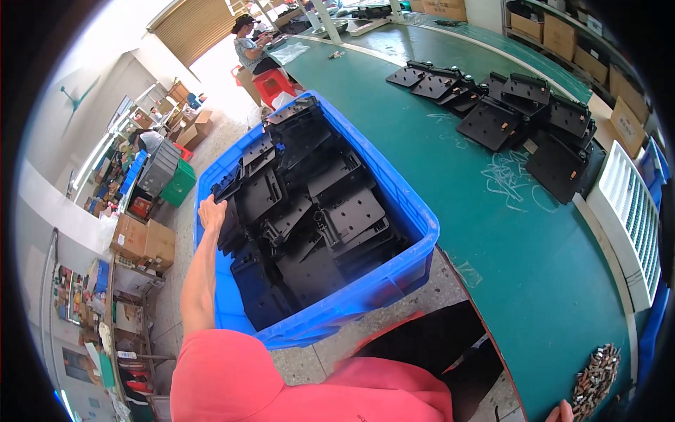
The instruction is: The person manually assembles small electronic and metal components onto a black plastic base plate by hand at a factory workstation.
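Observation:
My left arm stretches over the left side of a large blue plastic bin [422, 221] heaped with black hinged plates [355, 214]. At the bin's left side, my left hand [211, 212] is closed with its fingers curled at the edge of a black plate [228, 225]; its fingertips are partly hidden. Only some fingers of my right hand [560, 413] show at the lower right, over the green table, beside a pile of small metal parts [596, 380]. Whether those fingers hold anything is out of sight.
The green table [548, 274] runs along the right. More black hinged plates [492, 123] lie stacked on it. A white slatted tray [627, 221] leans at its right edge. Beyond the bin a person [249, 49] sits by a red stool [273, 86]. Cardboard boxes [144, 240] stand left.

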A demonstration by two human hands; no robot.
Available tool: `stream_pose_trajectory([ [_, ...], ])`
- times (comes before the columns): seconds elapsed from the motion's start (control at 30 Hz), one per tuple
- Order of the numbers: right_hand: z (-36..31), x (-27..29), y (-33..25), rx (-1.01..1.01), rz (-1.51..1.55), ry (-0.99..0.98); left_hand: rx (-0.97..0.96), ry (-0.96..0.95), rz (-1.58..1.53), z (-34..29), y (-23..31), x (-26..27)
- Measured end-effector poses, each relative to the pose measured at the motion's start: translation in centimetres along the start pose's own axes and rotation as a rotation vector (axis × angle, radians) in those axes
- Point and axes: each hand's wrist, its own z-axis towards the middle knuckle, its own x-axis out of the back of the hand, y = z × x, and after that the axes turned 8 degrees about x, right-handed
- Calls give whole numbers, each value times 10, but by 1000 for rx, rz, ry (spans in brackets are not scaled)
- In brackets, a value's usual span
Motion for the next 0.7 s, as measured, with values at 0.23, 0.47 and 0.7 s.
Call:
stream_pose_trajectory([
  [0.23, -1, 0, 1, -13, -19, -36, -283, 23, -43, 68, -29, -53],
  [0.47, -1, -1, 0, -4, 24, -4, -152, 61, -10, 16, 9, -15],
  [0.7, 0, -3, -2, 26, 70, 32, -258, 119, -166, -18, -8, -1],
])
